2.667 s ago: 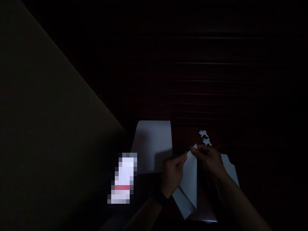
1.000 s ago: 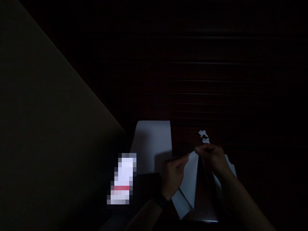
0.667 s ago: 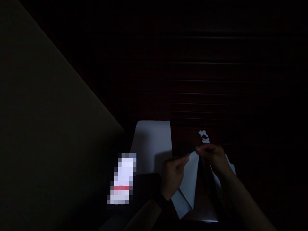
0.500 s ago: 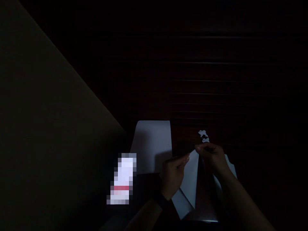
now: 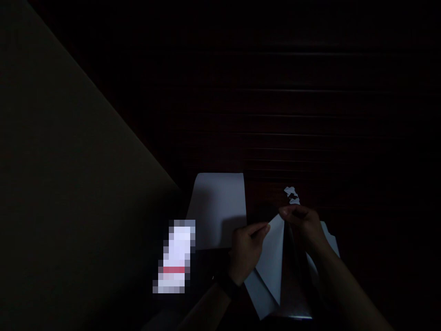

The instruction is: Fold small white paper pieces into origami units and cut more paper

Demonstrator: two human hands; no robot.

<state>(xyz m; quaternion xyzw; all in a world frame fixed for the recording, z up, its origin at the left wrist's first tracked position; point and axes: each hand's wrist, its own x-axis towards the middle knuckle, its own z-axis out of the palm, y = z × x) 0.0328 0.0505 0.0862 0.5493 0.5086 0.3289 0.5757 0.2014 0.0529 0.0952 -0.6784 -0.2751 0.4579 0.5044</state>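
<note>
The scene is very dark. A folded white paper [image 5: 270, 269] with a pointed top is held over a dark table. My left hand [image 5: 246, 250] pinches its left edge, fingers closed; a dark band sits on that wrist. My right hand [image 5: 303, 225] pinches the paper's top point, fingers pressed together. Part of the fold runs dark beside my right forearm.
A flat white sheet [image 5: 218, 209] lies left of my hands. Small folded white paper pieces [image 5: 292, 195] sit just beyond my right hand. A blurred white object with a red stripe [image 5: 175, 257] lies at the left. More white paper [image 5: 329, 241] shows under my right arm. A pale wall [image 5: 62, 184] fills the left.
My right hand shifted slightly up and right along the paper's tip, covering more of the small paper pieces. The folded paper has closed a little narrower; my left hand barely moved.
</note>
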